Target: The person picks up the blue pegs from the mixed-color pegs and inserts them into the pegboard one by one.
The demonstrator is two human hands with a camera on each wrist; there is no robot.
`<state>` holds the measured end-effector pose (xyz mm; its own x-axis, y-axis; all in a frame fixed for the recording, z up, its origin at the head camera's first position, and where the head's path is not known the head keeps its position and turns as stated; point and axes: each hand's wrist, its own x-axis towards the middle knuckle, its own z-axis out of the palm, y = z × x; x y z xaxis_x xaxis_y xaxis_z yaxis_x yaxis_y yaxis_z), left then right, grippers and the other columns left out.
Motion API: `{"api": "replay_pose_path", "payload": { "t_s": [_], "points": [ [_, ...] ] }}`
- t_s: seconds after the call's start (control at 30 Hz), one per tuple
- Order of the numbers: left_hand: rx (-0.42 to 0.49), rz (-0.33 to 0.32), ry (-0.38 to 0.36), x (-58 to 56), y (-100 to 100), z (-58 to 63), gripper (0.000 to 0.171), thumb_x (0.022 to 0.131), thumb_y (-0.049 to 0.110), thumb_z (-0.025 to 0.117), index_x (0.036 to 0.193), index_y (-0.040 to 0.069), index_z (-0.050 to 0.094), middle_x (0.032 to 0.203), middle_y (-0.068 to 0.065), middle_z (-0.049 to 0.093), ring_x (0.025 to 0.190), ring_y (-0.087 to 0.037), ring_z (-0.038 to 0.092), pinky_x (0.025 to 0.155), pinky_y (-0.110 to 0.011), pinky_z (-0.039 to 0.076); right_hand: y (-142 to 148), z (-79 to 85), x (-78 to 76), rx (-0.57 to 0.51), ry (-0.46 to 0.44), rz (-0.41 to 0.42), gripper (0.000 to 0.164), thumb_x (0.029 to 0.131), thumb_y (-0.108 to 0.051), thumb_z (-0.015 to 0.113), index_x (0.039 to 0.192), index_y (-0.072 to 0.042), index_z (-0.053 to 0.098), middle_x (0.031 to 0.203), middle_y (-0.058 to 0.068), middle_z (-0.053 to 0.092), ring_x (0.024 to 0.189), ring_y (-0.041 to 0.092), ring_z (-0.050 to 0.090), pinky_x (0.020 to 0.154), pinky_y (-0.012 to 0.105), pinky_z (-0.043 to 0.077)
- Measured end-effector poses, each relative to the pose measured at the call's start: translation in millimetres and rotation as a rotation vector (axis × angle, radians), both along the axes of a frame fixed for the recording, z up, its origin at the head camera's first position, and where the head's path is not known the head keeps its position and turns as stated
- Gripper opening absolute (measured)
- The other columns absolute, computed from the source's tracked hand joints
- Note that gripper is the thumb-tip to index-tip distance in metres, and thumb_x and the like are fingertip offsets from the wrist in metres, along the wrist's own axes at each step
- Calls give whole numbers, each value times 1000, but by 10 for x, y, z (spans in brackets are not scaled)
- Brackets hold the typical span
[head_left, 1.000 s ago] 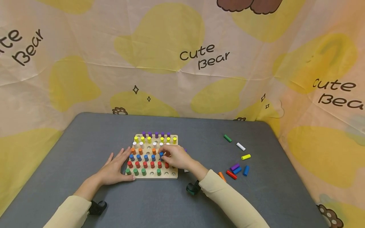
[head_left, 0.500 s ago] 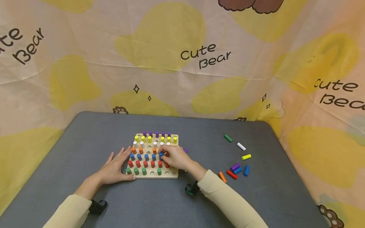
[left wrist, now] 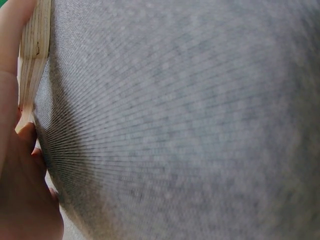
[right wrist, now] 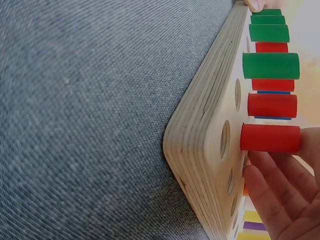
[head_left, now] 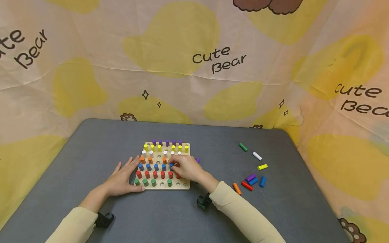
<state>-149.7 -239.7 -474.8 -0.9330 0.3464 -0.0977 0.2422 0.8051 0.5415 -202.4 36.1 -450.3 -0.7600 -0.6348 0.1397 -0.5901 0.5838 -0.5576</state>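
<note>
A wooden pegboard lies on the table, with rows of coloured pegs standing in its holes. My right hand is over its right half, thumb and fingertips pinching a blue peg upright in the blue row. In the right wrist view, that hand's fingers curl beside a standing red peg, and the blue peg is hidden. My left hand lies spread along the board's left side, fingers straight, the thumb at the near left corner. The left wrist view catches this hand against the board's plywood edge.
Loose pegs lie to the right: green, white, yellow, blue, red and orange. A purple peg shows just past the board's right edge. A printed cloth hangs behind the grey table.
The right hand keeps its pinch on the blue peg, which sits very slightly lower; the right forearm has shifted a little left. The left hand stays in place against the board.
</note>
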Motion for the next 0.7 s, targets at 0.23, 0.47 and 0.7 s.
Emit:
{"api": "replay_pose_path", "payload": {
  "t_s": [0.23,0.47,0.7],
  "points": [
    [-3,0,5,2,-4,1,114,62,61,73,148,10,17,153,-14,15,140,-38,7,106,-62,-4,-6,7,6,43,15,-3,14,87,-13,61,100,-16,67,96,-2,70,78,-2,62,59,9,45],
    [-10,-1,1,-5,-2,-4,115,63,62,73,148,10,17,154,-14,15,140,-38,7,106,-62,-5,4,16,15,62,13,-2,16,88,-14,60,102,-17,68,98,-4,70,79,-2,62,59,9,44],
    [0,-1,1,-10,-6,-15,115,62,62,73,148,11,16,153,-14,15,140,-39,7,106,-63,-5,21,64,21,57,4,13,19,89,-12,58,105,-16,67,100,-2,69,78,-1,61,59,10,44]
  ]
}}
